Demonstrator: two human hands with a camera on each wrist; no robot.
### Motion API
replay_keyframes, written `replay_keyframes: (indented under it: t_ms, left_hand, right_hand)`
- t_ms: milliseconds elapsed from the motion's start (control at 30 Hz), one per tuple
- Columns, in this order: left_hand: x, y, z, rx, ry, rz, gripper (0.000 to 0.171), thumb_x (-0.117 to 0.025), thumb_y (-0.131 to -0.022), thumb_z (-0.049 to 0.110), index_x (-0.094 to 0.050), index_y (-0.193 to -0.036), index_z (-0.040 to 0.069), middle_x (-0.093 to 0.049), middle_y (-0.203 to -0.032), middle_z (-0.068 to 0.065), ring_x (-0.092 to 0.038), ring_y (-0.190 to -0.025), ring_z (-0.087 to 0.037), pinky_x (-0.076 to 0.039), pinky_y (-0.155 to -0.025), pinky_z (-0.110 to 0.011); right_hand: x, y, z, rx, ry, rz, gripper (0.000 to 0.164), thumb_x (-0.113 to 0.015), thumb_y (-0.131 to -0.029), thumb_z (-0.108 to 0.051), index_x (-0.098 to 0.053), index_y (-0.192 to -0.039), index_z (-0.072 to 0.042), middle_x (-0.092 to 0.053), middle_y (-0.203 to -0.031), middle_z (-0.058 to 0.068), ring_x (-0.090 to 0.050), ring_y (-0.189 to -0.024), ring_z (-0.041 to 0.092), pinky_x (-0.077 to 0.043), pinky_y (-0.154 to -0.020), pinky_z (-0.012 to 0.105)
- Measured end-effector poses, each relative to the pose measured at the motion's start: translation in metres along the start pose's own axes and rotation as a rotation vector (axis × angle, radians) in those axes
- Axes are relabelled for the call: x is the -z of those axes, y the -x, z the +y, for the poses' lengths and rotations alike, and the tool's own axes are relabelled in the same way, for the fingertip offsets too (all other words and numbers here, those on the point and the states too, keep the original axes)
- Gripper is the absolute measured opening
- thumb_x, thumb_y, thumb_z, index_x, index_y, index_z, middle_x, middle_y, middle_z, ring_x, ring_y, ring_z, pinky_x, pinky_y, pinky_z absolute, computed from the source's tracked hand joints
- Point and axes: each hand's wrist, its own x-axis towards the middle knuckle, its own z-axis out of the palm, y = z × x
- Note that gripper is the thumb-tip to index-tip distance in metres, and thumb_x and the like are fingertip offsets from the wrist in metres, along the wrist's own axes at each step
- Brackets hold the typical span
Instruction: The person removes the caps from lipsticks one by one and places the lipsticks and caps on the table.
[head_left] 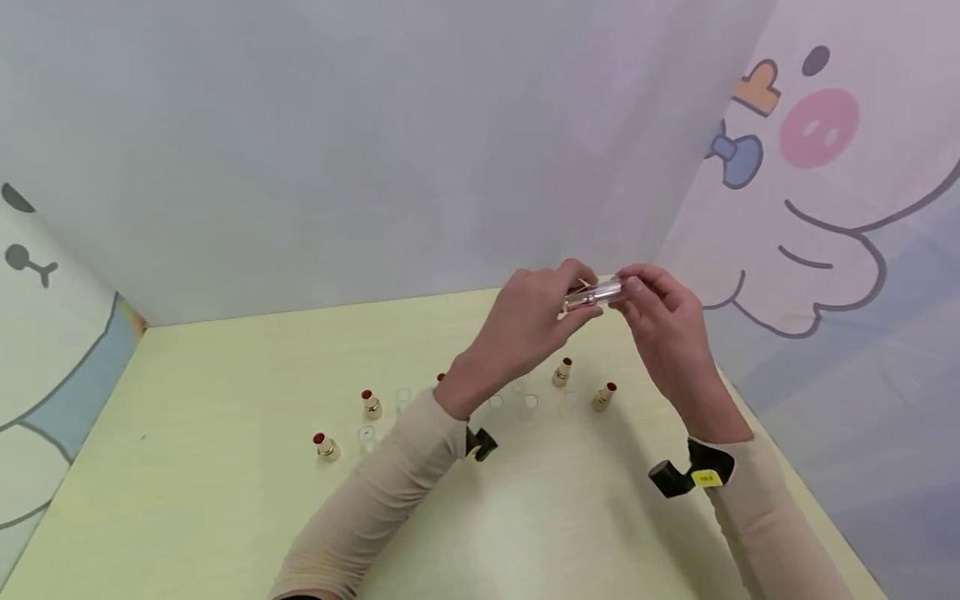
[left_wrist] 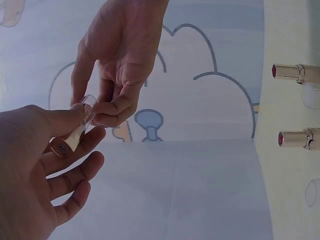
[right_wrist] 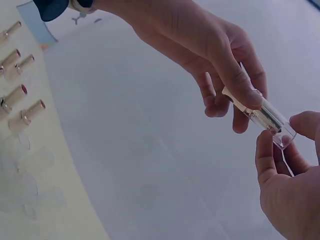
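Note:
Above the far right of the table, my left hand (head_left: 525,321) pinches the base of a gold lipstick (right_wrist: 240,102) between thumb and fingers. From the other side my right hand (head_left: 663,333) holds a clear cap (right_wrist: 286,135) at its closed end with the fingertips. The cap surrounds the lipstick's upper part, and both lie in one tilted line. A round label on the lipstick's bottom faces the left wrist camera. Below the hands, several uncapped gold lipsticks (head_left: 603,397) with red tips stand upright on the table.
Clear caps (head_left: 367,437) stand among the lipsticks on the pale yellow table (head_left: 210,500). A plain cloth wall (head_left: 337,167) rises behind the table's far edge. Cartoon-printed cloth (head_left: 847,233) hangs along the right side, with another printed panel at the left.

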Motion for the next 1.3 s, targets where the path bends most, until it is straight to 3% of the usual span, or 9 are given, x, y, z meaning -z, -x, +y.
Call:
replay_keyframes:
  t_ms: [100,233,367,500,533,700,833,1033,1300]
  left_hand:
    - [0.02,0.018,0.004,-0.051,0.0,0.05,0.028,-0.077,-0.097,0.03,-0.067,-0.117,0.014,-0.077,-0.104,0.006,-0.067,-0.082,-0.009,-0.05,-0.092,-0.035]
    - [0.041,0.044,0.008,-0.149,-0.037,0.13,0.024,-0.08,-0.094,0.029,-0.071,-0.113,0.015,-0.078,-0.101,0.008,-0.064,-0.08,-0.008,-0.049,-0.09,-0.034]
    - [0.056,0.07,0.009,-0.238,-0.101,0.203,0.023,-0.083,-0.092,0.027,-0.077,-0.111,0.016,-0.079,-0.097,0.008,-0.065,-0.08,-0.01,-0.05,-0.087,-0.033]
    - [0.067,0.097,0.006,-0.275,-0.169,0.239,0.026,-0.086,-0.088,0.026,-0.08,-0.111,0.017,-0.079,-0.094,0.008,-0.067,-0.081,-0.012,-0.051,-0.085,-0.033]
    - [0.068,0.104,0.006,-0.278,-0.185,0.242,0.026,-0.086,-0.088,0.025,-0.08,-0.112,0.017,-0.079,-0.093,0.008,-0.067,-0.081,-0.013,-0.051,-0.085,-0.033]
    - [0.064,0.136,0.004,-0.28,-0.227,0.255,0.023,-0.084,-0.089,0.024,-0.081,-0.11,0.017,-0.079,-0.093,0.005,-0.068,-0.078,-0.015,-0.051,-0.081,-0.034]
    - [0.053,0.156,0.004,-0.295,-0.219,0.285,0.014,-0.077,-0.096,0.026,-0.082,-0.107,0.018,-0.078,-0.091,0.005,-0.067,-0.076,-0.015,-0.051,-0.079,-0.034]
    - [0.04,0.177,0.0,-0.282,-0.222,0.329,0.017,-0.068,-0.103,0.03,-0.081,-0.107,0.019,-0.078,-0.09,0.007,-0.062,-0.07,-0.012,-0.049,-0.077,-0.033]
    - [0.03,0.19,-0.008,-0.265,-0.22,0.375,0.018,-0.068,-0.103,0.028,-0.079,-0.1,0.014,-0.079,-0.093,0.007,-0.062,-0.068,-0.009,-0.045,-0.075,-0.03]
  right_hand:
    - [-0.016,0.009,-0.009,0.015,0.037,-0.102,0.02,-0.049,-0.108,0.001,-0.062,-0.123,0.001,-0.062,-0.117,0.006,-0.065,-0.101,0.014,-0.056,-0.094,0.021]
    - [-0.032,0.021,-0.019,0.034,0.194,-0.243,0.027,-0.047,-0.107,0.004,-0.062,-0.129,0.002,-0.063,-0.119,0.005,-0.063,-0.102,0.016,-0.057,-0.091,0.024]
    - [-0.044,0.033,-0.023,0.073,0.398,-0.376,0.028,-0.051,-0.105,0.007,-0.061,-0.131,0.004,-0.067,-0.117,0.005,-0.067,-0.093,0.018,-0.059,-0.08,0.025]
    - [-0.058,0.043,-0.017,0.126,0.543,-0.501,0.032,-0.056,-0.101,0.011,-0.061,-0.131,0.0,-0.066,-0.114,0.007,-0.067,-0.08,0.019,-0.058,-0.069,0.027]
    - [-0.061,0.046,-0.015,0.131,0.571,-0.527,0.034,-0.058,-0.101,0.01,-0.061,-0.133,-0.001,-0.066,-0.115,0.007,-0.067,-0.079,0.018,-0.06,-0.071,0.029]
    - [-0.077,0.062,0.0,0.162,0.83,-0.593,0.037,-0.068,-0.101,-0.006,-0.062,-0.136,-0.017,-0.068,-0.117,-0.003,-0.064,-0.085,0.004,-0.059,-0.072,0.024]
    - [-0.085,0.075,0.018,0.182,0.969,-0.664,0.032,-0.063,-0.106,-0.021,-0.06,-0.137,-0.026,-0.065,-0.116,-0.013,-0.06,-0.091,0.0,-0.055,-0.076,0.021]
    - [-0.09,0.085,0.044,0.263,1.048,-0.707,0.026,-0.06,-0.108,-0.027,-0.059,-0.133,-0.024,-0.065,-0.117,-0.013,-0.069,-0.105,0.001,-0.057,-0.088,0.022]
    - [-0.09,0.084,0.06,0.345,1.078,-0.702,0.016,-0.063,-0.106,-0.031,-0.062,-0.12,-0.022,-0.066,-0.106,-0.014,-0.063,-0.088,-0.005,-0.053,-0.077,0.013]
